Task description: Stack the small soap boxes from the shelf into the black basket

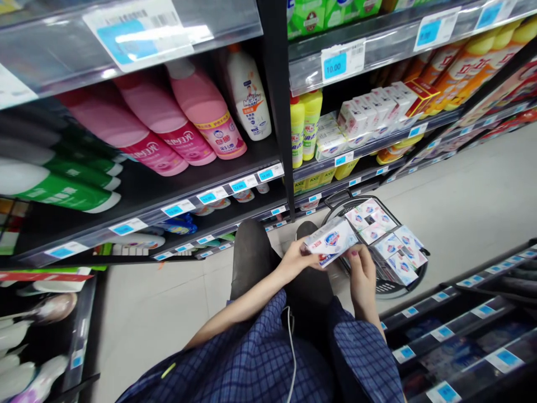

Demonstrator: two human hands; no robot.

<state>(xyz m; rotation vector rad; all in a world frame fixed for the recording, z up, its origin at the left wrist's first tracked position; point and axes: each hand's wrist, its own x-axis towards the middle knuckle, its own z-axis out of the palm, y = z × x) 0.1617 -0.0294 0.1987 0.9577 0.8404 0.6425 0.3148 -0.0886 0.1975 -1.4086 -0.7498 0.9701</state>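
Nearest to us, a white-and-blue rectangular price label (126, 47) sits on the clear plastic front edge of a dark shelf (235, 19). Below, we see our dark-blue checked shirt (251, 358), a thin white cable (294, 358) lying down its front.

Our left hand (300, 258) has its fingers closed around the left end of a white oblong carton with a blue emblem and red print (333, 239). That carton is tilted, in front of our knees and by the left rim of a round black plastic basket (384, 287). Our right hand (363, 274) has its fingers curled together at the carton's lower right corner; we cannot tell whether they grip it.

The basket stands on the pale tiled floor (168, 319), close to the lower front edge of the shelving. Inside it, we see white packs with pink markings (380, 218) towards its far edge, and white packs with blue markings (405, 252) by its right edge. On the shelf at left, pink plastic bottles (210, 112) stand near its front edge, beside a white bottle with an orange-and-blue label (251, 103) at the right corner.
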